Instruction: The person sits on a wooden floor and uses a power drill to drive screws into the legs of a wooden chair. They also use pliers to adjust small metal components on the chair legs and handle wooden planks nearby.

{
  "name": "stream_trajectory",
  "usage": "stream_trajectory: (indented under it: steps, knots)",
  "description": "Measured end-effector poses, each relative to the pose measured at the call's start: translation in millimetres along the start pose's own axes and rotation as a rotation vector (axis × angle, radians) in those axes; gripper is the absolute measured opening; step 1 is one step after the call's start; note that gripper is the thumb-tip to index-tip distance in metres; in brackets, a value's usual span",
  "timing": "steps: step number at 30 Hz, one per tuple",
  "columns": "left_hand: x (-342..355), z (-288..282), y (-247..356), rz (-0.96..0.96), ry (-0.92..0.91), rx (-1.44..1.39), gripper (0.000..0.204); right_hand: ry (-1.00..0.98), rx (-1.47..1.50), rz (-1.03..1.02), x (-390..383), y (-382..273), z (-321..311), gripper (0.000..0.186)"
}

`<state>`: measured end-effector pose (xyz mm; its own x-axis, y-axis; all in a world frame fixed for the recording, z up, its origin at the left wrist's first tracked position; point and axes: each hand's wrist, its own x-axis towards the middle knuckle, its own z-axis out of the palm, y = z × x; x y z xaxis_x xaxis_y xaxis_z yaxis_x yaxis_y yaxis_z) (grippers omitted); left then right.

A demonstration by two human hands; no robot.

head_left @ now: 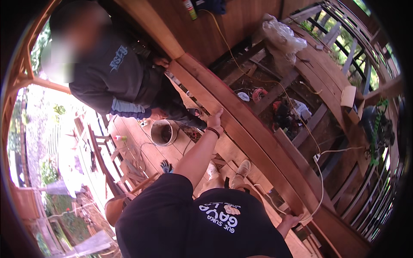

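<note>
A long reddish-brown wooden plank [241, 138] runs slantwise along a larger timber beam, from the co-worker's side down to the lower right. My left hand [215, 121], with a dark band at its wrist, grips the plank's near edge partway along. Close to the plank's lower end, my right hand [292, 220] holds the same edge; its fingers are partly hidden. At the plank's upper end a co-worker [124, 73] in a dark top rests one hand [161, 62] by the wood. The co-worker's other hand [158, 114] hangs above a bucket.
A bucket [164, 132] stands on the plank floor [129, 133], near a dark glove [165, 166]. Beyond the beam are open floor joists [284, 92] with rubble between them. A yellow-white cord [297, 101] crosses there. Clear plastic sheeting [282, 36] lies at the far side.
</note>
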<state>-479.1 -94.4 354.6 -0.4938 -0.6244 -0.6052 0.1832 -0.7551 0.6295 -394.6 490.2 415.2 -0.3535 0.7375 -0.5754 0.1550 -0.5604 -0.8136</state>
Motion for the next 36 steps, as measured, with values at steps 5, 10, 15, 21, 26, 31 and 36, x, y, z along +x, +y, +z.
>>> stream_trajectory:
  steps: [5, 10, 15, 21, 26, 31, 36]
  knots:
    - [-11, 30, 21, 0.134, 0.212, 0.177, 0.045, 0.002, -0.087, 0.022, 51, -5, -11, 0.051]
    - [-24, 49, 29, 0.210, 0.300, 0.268, 0.049, -0.074, -0.124, 0.027, 99, 6, -29, 0.048]
    - [-5, 36, 20, 0.171, 0.303, 0.325, 0.054, -0.074, -0.160, 0.099, 149, 8, -49, 0.048]
    - [-3, 33, 18, 0.105, 0.370, 0.470, 0.061, 0.018, -0.187, 0.022, 97, 3, -21, 0.050]
    - [-10, 38, 22, 0.141, 0.376, 0.524, 0.061, 0.084, -1.095, -0.089, 12, -35, 16, 0.052]
    - [-20, 50, 30, 0.096, 0.367, 0.533, 0.059, -0.595, -1.809, -1.283, -80, -10, 97, 0.046]
    - [-11, 41, 21, 0.170, 0.385, 0.502, 0.055, -1.663, -1.344, -1.469, -244, 87, 261, 0.110]
